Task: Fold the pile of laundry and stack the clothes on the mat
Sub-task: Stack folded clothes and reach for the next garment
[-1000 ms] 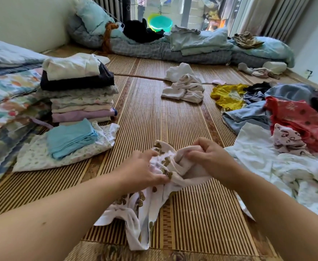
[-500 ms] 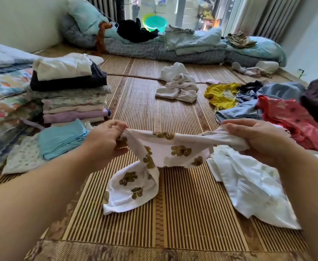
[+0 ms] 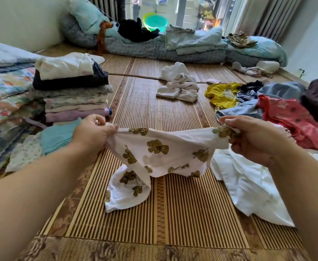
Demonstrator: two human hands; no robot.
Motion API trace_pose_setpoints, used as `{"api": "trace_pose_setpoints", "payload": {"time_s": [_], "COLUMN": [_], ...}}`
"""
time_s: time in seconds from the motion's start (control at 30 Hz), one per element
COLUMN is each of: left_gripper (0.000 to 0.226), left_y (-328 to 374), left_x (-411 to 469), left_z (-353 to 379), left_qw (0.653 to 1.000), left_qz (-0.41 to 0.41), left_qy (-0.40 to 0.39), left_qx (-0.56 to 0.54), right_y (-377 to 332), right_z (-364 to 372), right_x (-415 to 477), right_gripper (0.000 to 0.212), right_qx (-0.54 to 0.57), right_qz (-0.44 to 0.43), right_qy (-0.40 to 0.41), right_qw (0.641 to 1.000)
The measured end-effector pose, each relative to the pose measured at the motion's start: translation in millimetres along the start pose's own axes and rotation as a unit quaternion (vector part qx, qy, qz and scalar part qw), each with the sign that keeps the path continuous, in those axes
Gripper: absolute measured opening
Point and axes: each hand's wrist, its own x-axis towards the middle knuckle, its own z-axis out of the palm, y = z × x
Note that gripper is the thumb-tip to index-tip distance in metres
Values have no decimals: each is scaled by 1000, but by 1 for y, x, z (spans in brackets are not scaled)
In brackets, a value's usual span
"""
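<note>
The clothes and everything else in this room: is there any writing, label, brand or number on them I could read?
None can be read.
The white garment held by the left hand and right hand carries only brown bear pictures, no words.
The red garment has a pale mark, too blurred to read.
The folded stack shows no labels.

You have two hands up: left hand (image 3: pixel 92 132) and right hand (image 3: pixel 254 138). One bear-print garment (image 3: pixel 160 153) hangs between. One folded stack (image 3: pixel 71 91) at ten o'clock, one loose pile (image 3: pixel 278 110) at two.
</note>
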Motion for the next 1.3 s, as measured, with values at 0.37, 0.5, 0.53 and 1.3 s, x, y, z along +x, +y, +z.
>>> {"api": "trace_pose_setpoints", "payload": {"time_s": [0.37,0.5,0.53,1.3], "left_gripper": [41,12,11,15], "left_y": [17,21,23,30], "left_x": [-86,-79,-78,-36], "left_z": [64,61,58,-26], "left_qw": [922,944,948,888], "left_qz": [209,173,157,305], "left_qy": [-252,-249,-261,-36], "left_qx": [208,127,89,343], "right_y": [11,29,35,19], "right_z": [77,76,76,45], "right_x": [-23,-19,-17,-7], "right_gripper": [27,32,32,17], "right_qx": [-130,-242,-292,-195], "right_qz": [-20,-77,-75,-152], "right_qy": [-174,-128,-135,-50], "right_qw": [976,959,944,968]}}
